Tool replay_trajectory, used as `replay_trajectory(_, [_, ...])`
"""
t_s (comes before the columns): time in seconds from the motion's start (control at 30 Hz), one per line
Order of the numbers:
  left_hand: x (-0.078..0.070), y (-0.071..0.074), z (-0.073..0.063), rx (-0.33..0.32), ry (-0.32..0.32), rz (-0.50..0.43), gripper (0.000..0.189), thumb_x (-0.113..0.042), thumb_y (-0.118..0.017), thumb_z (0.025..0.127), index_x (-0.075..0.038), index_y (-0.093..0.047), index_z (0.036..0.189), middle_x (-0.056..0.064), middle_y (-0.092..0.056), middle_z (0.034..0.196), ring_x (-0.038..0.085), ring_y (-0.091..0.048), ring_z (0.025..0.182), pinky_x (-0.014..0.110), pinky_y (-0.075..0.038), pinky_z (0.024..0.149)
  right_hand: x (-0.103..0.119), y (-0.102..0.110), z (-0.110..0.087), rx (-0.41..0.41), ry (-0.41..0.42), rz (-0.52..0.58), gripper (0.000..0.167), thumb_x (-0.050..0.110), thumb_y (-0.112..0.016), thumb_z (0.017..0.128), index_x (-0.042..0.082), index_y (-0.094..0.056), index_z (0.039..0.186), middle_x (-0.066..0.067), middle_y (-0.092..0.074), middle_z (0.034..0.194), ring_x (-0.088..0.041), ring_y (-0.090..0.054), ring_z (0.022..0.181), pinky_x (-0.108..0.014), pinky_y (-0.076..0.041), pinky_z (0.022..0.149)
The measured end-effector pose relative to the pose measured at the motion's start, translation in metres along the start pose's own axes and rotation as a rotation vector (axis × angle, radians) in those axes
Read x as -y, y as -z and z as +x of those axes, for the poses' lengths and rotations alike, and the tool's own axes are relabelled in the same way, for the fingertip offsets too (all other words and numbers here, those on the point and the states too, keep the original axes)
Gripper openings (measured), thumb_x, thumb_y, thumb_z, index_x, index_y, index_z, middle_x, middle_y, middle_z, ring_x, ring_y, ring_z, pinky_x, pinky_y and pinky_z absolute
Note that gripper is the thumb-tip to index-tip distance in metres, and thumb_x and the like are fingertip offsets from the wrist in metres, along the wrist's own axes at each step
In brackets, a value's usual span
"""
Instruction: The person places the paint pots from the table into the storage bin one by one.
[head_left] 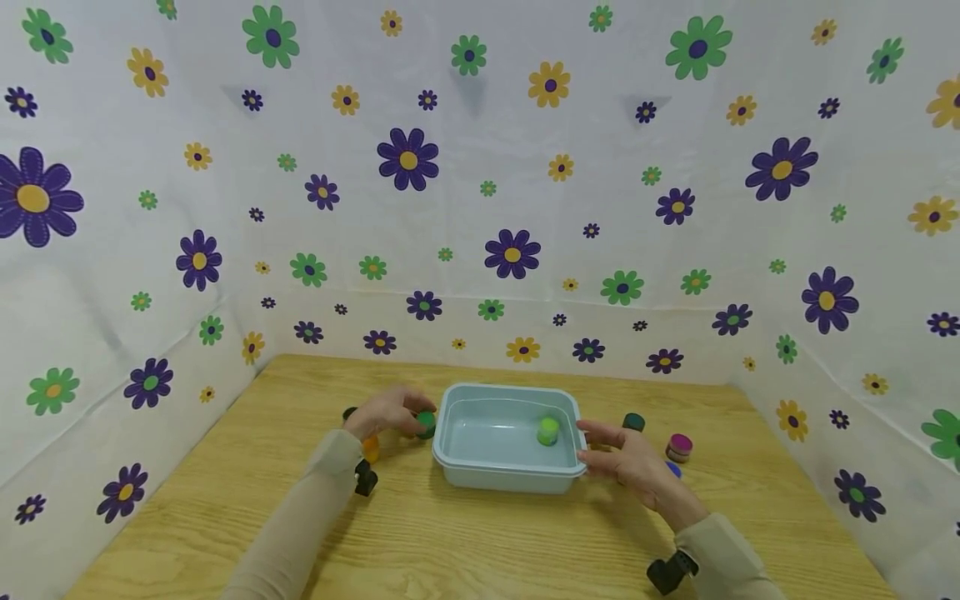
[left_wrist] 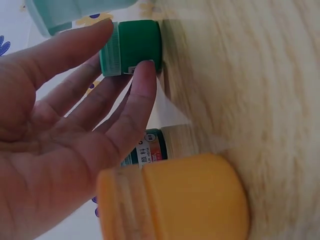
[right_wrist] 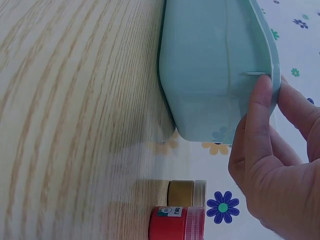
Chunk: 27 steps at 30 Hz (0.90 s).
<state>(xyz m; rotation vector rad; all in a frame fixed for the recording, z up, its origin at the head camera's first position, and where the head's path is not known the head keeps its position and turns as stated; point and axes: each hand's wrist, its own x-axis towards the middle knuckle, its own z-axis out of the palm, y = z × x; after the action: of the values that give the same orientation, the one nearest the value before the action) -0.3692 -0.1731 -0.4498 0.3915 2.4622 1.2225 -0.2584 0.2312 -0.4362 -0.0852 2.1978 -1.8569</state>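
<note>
A pale blue plastic basin (head_left: pixel 480 479) stands on the table with a light green jar (head_left: pixel 548 431) inside, toward its right end. Just left of the basin, my left hand (head_left: pixel 390 412) holds a green paint jar (left_wrist: pixel 140 47) between thumb and fingers. In the left wrist view the jar stands on the table. At the basin's right end, my right hand (head_left: pixel 633 462) pinches the rim (right_wrist: pixel 274 65), with fingers on both sides of it. An orange jar (left_wrist: pixel 195 200) stands near the left wrist, and a dark-lidded labelled jar (left_wrist: pixel 150 147) is partly hidden behind it.
Right of the basin stand a dark teal jar (head_left: pixel 633 422), a magenta jar (head_left: pixel 679 447) and a blue jar (head_left: pixel 673 469) partly behind the right hand. The right wrist view shows a red jar (right_wrist: pixel 170 223) beside a brownish-gold jar (right_wrist: pixel 181 193). Flowered sheeting (head_left: pixel 480 217) surrounds the wooden table (head_left: pixel 450 542).
</note>
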Motion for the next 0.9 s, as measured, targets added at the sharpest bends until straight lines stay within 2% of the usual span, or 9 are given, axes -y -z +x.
replay_trajectory(0.13, [0.002, -0.002, 0.003, -0.011, 0.014, 0.022, 0.047, -0.002, -0.075, 0.077, -0.004, -0.066, 0.123, 0.013, -0.066, 0.124, 0.023, -0.061, 0.103, 0.040, -0.057, 0.092, -0.001, 0.001, 0.000, 0.002, 0.002, 0.008, 0.065, 0.014, -0.073, 0.089, 0.000, -0.044, 0.145, -0.028, -0.046, 0.141, -0.018, -0.065, 0.098, -0.033, -0.061, 0.085])
replay_trajectory(0.3, [0.001, -0.003, 0.004, -0.019, 0.041, -0.002, 0.045, 0.000, -0.075, 0.078, -0.002, -0.066, 0.122, 0.012, -0.068, 0.118, 0.022, -0.061, 0.096, 0.034, -0.059, 0.085, -0.001, 0.000, -0.001, 0.001, 0.004, 0.005, 0.065, 0.015, -0.073, 0.088, 0.000, -0.044, 0.145, -0.028, -0.044, 0.142, -0.018, -0.065, 0.098, -0.033, -0.061, 0.085])
replay_trajectory(0.47, [-0.003, -0.001, -0.002, -0.022, 0.044, -0.014, 0.043, -0.002, -0.073, 0.080, -0.004, -0.066, 0.122, 0.016, -0.064, 0.124, 0.023, -0.062, 0.098, 0.037, -0.058, 0.087, -0.001, 0.000, 0.000, -0.002, 0.007, -0.008, 0.066, 0.016, -0.074, 0.088, 0.000, -0.045, 0.144, -0.029, -0.044, 0.143, -0.018, -0.066, 0.098, -0.034, -0.060, 0.087])
replay_trajectory(0.67, [-0.013, 0.005, -0.009, -0.013, -0.001, -0.068, 0.044, -0.005, -0.070, 0.083, 0.001, -0.062, 0.126, 0.023, -0.060, 0.131, 0.026, -0.065, 0.097, 0.043, -0.059, 0.088, 0.000, 0.001, 0.000, -0.012, 0.008, -0.010, 0.066, 0.016, -0.074, 0.087, 0.001, -0.046, 0.144, -0.028, -0.044, 0.143, -0.018, -0.066, 0.097, -0.032, -0.061, 0.084])
replay_trajectory(0.8, [-0.020, 0.010, -0.010, -0.018, 0.014, -0.112, 0.045, -0.007, -0.070, 0.086, 0.001, -0.059, 0.129, 0.020, -0.061, 0.129, 0.024, -0.066, 0.098, 0.044, -0.058, 0.092, -0.001, 0.001, 0.000, -0.012, 0.008, -0.004, 0.065, 0.015, -0.074, 0.087, 0.001, -0.046, 0.144, -0.028, -0.045, 0.142, -0.018, -0.066, 0.096, -0.033, -0.061, 0.085])
replay_trajectory(0.9, [-0.024, 0.012, -0.009, -0.051, 0.027, -0.152, 0.043, -0.010, -0.070, 0.088, -0.001, -0.059, 0.129, 0.018, -0.060, 0.129, 0.024, -0.066, 0.099, 0.042, -0.058, 0.092, -0.001, 0.001, 0.000, -0.011, 0.011, -0.007, 0.065, 0.016, -0.075, 0.087, 0.000, -0.046, 0.144, -0.029, -0.044, 0.142, -0.018, -0.067, 0.096, -0.033, -0.061, 0.085])
